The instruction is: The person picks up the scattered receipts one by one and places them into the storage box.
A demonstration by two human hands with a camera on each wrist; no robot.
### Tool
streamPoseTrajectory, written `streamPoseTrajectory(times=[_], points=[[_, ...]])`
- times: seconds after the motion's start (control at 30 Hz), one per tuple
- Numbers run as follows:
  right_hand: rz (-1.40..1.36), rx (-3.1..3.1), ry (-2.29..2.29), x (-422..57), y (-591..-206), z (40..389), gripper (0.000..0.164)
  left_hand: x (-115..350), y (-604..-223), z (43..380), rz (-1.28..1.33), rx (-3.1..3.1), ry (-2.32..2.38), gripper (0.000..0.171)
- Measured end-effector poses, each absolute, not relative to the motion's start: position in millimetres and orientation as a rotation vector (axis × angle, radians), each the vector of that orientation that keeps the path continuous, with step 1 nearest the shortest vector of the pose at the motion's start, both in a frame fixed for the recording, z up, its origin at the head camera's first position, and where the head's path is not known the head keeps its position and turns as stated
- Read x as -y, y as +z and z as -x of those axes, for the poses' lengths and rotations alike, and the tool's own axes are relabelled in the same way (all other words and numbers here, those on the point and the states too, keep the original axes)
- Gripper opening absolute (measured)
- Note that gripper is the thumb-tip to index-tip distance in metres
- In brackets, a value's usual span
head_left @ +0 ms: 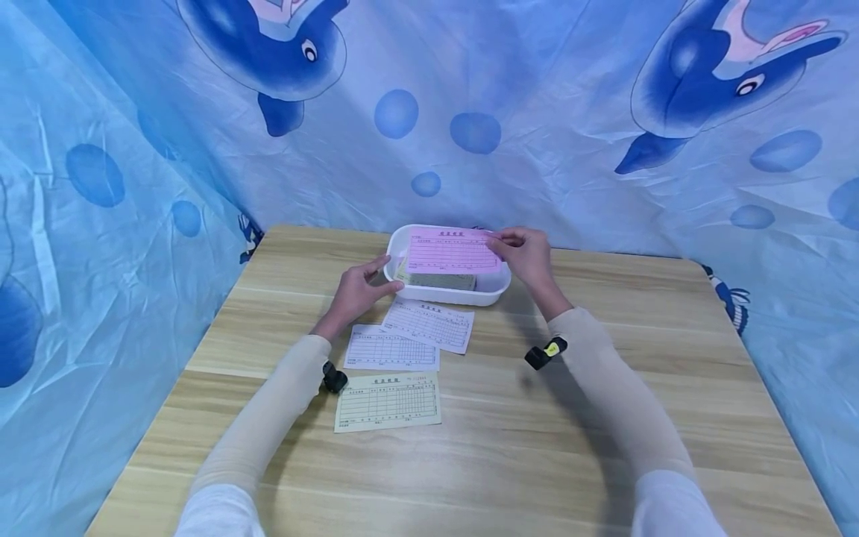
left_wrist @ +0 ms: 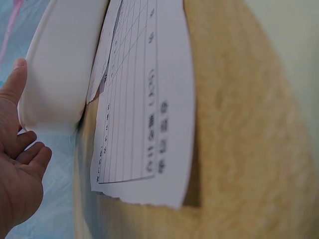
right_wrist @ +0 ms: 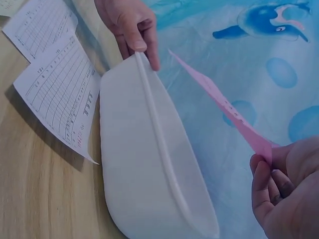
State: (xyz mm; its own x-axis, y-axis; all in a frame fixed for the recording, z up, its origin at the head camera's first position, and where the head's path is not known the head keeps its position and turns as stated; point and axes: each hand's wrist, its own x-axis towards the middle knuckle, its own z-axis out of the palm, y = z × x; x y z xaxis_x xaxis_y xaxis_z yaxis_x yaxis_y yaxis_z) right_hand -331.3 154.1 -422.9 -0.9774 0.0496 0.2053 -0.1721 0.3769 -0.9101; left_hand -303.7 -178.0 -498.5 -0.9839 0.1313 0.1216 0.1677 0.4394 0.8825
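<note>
Nearest on the bench (head_left: 510,462) lies a yellow-green slip (head_left: 388,403); beyond it, a white slip (head_left: 385,352), its far right part overlapped by a second white slip (head_left: 432,326). Farther, the left hand (head_left: 356,292) grips the left end of a white tray (head_left: 456,297) holding greenish paper (head_left: 443,281). Above, the right hand (head_left: 530,257) pinches a pink slip's (head_left: 452,253) right edge.
</note>
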Motion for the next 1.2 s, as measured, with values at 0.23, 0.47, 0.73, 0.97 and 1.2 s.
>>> streamPoseTrajectory(times=[0.23, 0.47, 0.73, 0.97, 1.2], points=[[-0.024, 2.518, 1.576, -138, -434, 347, 0.022, 178, -499, 303, 0.263, 2.640, -1.612, 0.078], [0.039, 2.573, 1.595, -126, -442, 359, 0.021, 179, -498, 303, 0.264, 2.635, -1.623, 0.080], [0.039, 2.656, 1.520, -118, -450, 359, 0.018, 179, -499, 304, 0.284, 2.637, -1.625, 0.082], [-0.028, 2.685, 1.390, -114, -458, 361, 0.018, 178, -498, 304, 0.278, 2.628, -1.643, 0.082], [-0.015, 2.711, 1.289, -112, -459, 364, 0.020, 178, -498, 303, 0.272, 2.627, -1.642, 0.082]])
